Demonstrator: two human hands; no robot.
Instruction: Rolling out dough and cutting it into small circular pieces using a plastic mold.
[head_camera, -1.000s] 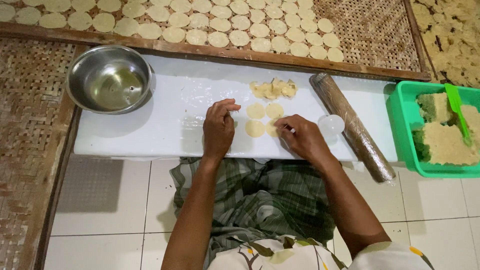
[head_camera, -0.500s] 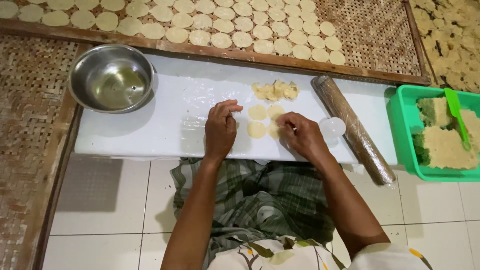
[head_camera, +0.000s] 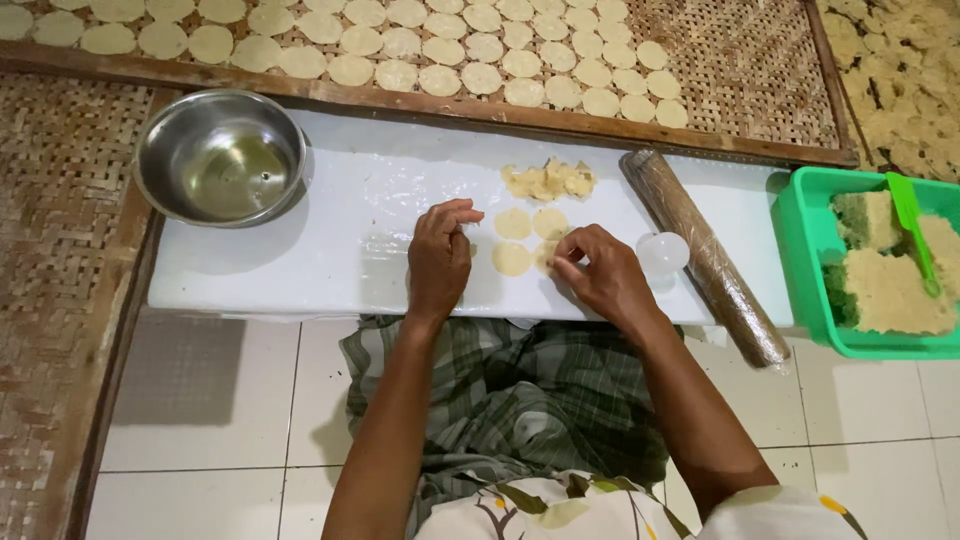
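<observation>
Right hand (head_camera: 600, 277) is pinching a dough disc (head_camera: 548, 258) between curled fingertips; left hand (head_camera: 438, 256) is resting loosely open, empty, beside another disc (head_camera: 511, 259).

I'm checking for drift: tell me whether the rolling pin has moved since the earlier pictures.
No. The rolling pin lies at the same slant on the white board, its far end near the wooden tray frame, its near end past the board's front edge, as before.

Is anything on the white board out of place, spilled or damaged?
Nothing stands out. The dough scraps lie in one small heap beside the flat dough discs, the steel bowl stands upright, and the rolling pin rests across the white board.
</observation>
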